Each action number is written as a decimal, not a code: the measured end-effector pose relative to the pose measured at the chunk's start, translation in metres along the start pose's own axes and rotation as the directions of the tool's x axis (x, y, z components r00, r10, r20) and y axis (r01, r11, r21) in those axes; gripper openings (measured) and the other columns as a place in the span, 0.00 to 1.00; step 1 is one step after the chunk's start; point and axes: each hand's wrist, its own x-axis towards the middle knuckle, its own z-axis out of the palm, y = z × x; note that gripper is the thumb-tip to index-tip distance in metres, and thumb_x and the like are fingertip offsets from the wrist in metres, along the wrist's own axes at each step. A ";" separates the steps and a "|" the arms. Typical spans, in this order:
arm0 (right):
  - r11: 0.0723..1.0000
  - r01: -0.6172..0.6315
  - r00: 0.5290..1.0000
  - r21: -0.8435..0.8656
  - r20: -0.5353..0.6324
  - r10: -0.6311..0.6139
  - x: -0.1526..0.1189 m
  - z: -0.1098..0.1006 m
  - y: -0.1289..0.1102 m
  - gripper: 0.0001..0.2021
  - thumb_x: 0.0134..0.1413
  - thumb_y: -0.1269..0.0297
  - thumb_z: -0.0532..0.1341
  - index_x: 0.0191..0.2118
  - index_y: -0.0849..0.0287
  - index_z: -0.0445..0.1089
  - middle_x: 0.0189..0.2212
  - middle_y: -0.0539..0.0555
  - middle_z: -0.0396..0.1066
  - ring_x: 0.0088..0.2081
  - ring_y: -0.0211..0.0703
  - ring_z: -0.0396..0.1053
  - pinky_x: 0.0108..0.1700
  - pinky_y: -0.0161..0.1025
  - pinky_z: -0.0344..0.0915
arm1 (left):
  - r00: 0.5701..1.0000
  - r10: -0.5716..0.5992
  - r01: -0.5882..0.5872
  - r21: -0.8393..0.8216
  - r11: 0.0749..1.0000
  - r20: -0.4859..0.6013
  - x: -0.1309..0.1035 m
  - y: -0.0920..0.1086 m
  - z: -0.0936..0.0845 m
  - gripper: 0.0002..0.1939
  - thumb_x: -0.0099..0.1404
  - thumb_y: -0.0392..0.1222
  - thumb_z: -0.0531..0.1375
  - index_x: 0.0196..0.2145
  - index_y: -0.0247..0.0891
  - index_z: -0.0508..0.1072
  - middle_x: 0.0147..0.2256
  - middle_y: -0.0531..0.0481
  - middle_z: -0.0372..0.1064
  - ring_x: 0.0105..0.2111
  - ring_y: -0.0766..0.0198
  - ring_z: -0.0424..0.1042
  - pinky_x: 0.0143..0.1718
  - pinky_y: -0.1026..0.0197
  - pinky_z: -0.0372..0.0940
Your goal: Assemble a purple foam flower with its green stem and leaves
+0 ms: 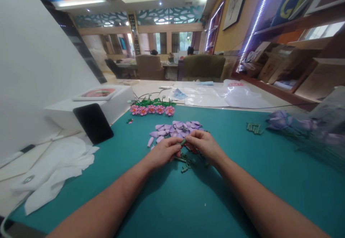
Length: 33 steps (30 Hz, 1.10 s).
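Observation:
Between my two hands is a small green piece (183, 142), pinched at its ends by the fingertips. My left hand (166, 152) closes on its left end, and my right hand (204, 145) closes on its right end. Just behind the hands lies a pile of purple petal pieces (175, 127). Several green stem-like parts (188, 163) rest on the mat below the fingers. Some dark and reddish parts are partly hidden under my right hand.
A green mat (172, 209) covers the table. Pink flowers (151, 109) lie at its back edge. A black tablet (93, 123) and white tissue (61, 162) are left. Green pieces (254, 128) and purple flowers (280, 120) are right. People sit far behind.

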 end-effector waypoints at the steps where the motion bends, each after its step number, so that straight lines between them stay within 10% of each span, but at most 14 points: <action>1: 1.000 -0.004 1.000 0.000 0.000 0.004 0.000 0.000 -0.001 0.18 0.33 0.51 0.69 0.20 0.59 0.66 0.14 0.45 0.63 0.18 0.31 0.55 0.21 0.32 0.50 | 1.000 -0.007 0.007 -0.008 1.000 0.000 0.000 0.000 0.000 0.19 0.61 0.39 0.58 0.49 0.30 0.72 0.22 0.54 0.66 0.16 0.74 0.55 0.19 0.68 0.50; 17: 0.980 0.012 0.978 0.200 -0.206 0.030 0.011 -0.019 -0.003 0.21 0.25 0.50 0.74 0.23 0.61 0.71 0.17 0.48 0.69 0.20 0.32 0.59 0.24 0.32 0.55 | 0.960 -0.244 0.273 -0.273 0.923 0.136 -0.003 0.012 -0.004 0.16 0.68 0.49 0.52 0.44 0.35 0.70 0.37 0.42 0.73 0.28 0.64 0.74 0.26 0.64 0.67; 33: 0.997 -0.003 0.999 0.079 -0.046 0.006 0.001 -0.004 -0.001 0.20 0.33 0.47 0.70 0.24 0.59 0.69 0.16 0.47 0.67 0.18 0.33 0.57 0.22 0.33 0.53 | 0.960 -0.168 0.223 -0.245 0.944 0.224 -0.002 0.004 0.000 0.13 0.61 0.43 0.61 0.42 0.34 0.71 0.31 0.44 0.75 0.27 0.65 0.74 0.27 0.65 0.67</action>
